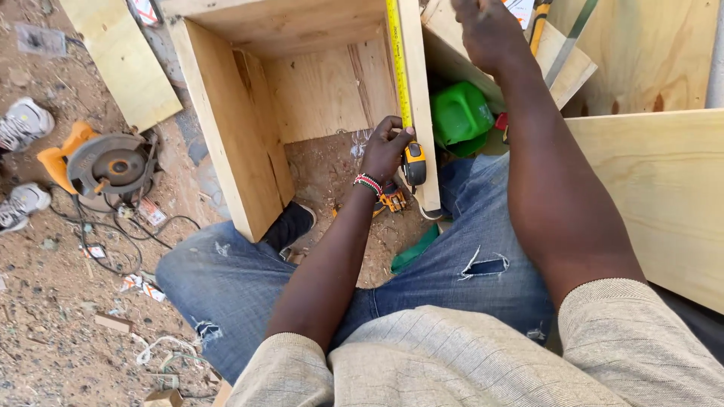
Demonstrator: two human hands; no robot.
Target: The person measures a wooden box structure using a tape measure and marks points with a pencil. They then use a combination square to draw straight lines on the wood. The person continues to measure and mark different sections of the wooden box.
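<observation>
Head view looks down on a person seated on bare dirt before an open plywood box (226, 136), taken as the landmark for what follows. Far left of the box lie two pale shoes (23, 124), and nearer it an orange circular saw (105, 166) rests on the ground with its dark cord (128, 241) looping toward the person's knee. A loose board (124, 56) leans just left of the box's upper corner. At the box's right wall, the left hand (385, 151) is closed around the yellow case of a tape measure (413, 162), whose blade (397, 60) runs up along the wall's front edge (422, 105). The blade looks thin and springy, likely to kink or snap back if released, so the case is the sound place to hold it; the box itself looks stiff, light for its bulk, rough at the edges. Right of the box sit a green plastic jug (460, 113) and a large plywood sheet (664, 203). The right hand (486, 30) reaches up beyond the box's right wall; whether it grips anything cannot be told. The person's own knees crowd the box.
</observation>
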